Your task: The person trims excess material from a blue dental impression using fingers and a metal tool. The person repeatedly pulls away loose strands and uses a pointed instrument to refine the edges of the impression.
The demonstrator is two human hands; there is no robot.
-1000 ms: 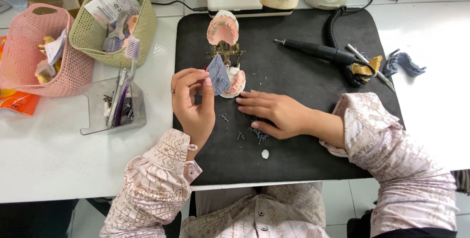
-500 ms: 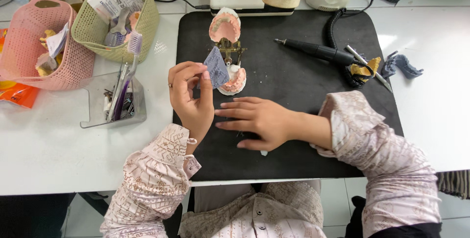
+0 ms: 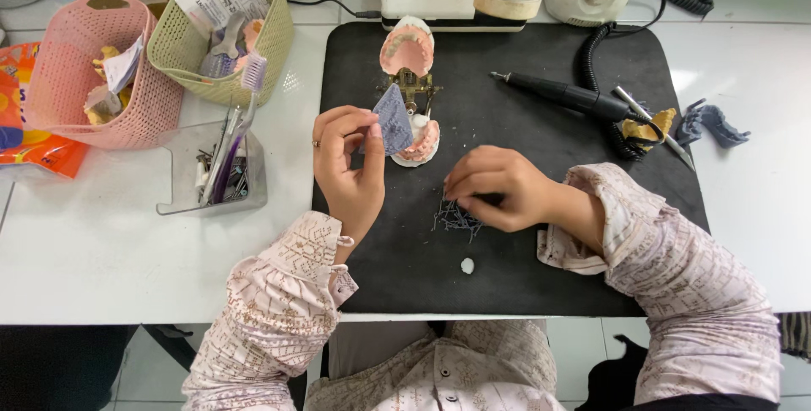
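Note:
My left hand (image 3: 348, 166) holds a small grey-blue sheet (image 3: 392, 119) upright between thumb and fingertips, just left of a pink denture model on a metal articulator (image 3: 410, 90). My right hand (image 3: 498, 187) rests on the black mat (image 3: 524, 276), fingers curled down over a small heap of thin grey-blue strips (image 3: 456, 218). Whether its fingertips pinch any strips is hidden. A small white bit (image 3: 467, 266) lies on the mat below the heap.
A black handpiece (image 3: 562, 94) with coiled cord lies on the mat's right. Pink basket (image 3: 80, 81) and green basket (image 3: 224, 22) stand at left, with a clear tool holder (image 3: 215, 170). White machines line the back edge. Blue-grey pieces (image 3: 714, 124) lie at right.
My right hand has swept across the mat and curled its fingers, gathering scattered strips into a heap. My left hand has stayed put with the sheet.

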